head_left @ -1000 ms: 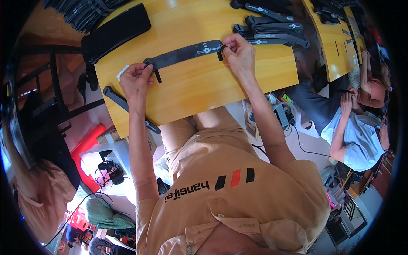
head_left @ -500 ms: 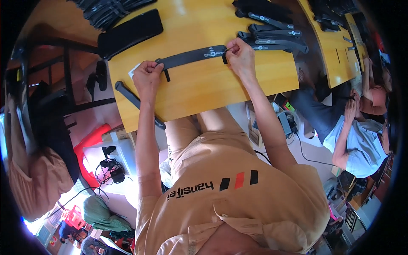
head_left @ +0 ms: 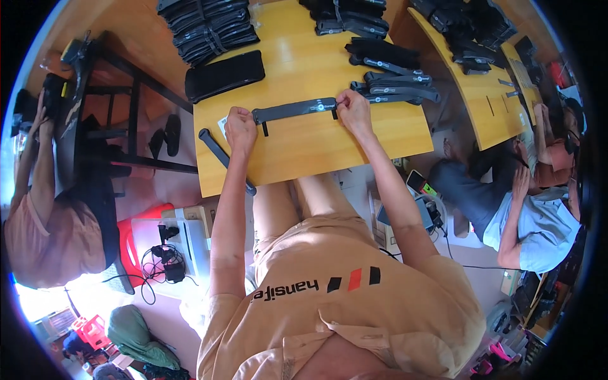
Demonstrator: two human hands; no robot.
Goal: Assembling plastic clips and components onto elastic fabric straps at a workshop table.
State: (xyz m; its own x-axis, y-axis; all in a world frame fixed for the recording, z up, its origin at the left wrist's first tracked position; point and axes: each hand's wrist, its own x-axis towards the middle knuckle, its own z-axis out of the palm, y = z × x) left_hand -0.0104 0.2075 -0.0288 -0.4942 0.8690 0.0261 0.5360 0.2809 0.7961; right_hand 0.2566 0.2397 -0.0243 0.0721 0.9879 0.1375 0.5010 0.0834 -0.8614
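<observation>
A dark grey strap [head_left: 292, 110] with a pale printed mark near its right end lies stretched sideways over the yellow table. My left hand [head_left: 241, 131] pinches its left end, while the fingers of my right hand [head_left: 356, 115] are closed at its right end. Two short black lines [head_left: 265, 129] show on the tabletop just below the strap, one near each end. A second dark strap [head_left: 221, 155] lies slantwise at the table's left edge, its lower end hanging over the front. White paper shows partly behind my left hand.
A flat black pouch [head_left: 225, 76] and a tied black bundle [head_left: 209, 31] lie at the far left of the table [head_left: 291, 152]. Several straps [head_left: 396, 88] are piled at right, with another black bundle [head_left: 345, 16] behind. People sit on both sides; cables [head_left: 166, 259] lie at lower left.
The view has shifted, so more of the table's far side shows. Both hands still hold the strap's ends, and it lies a little straighter.
</observation>
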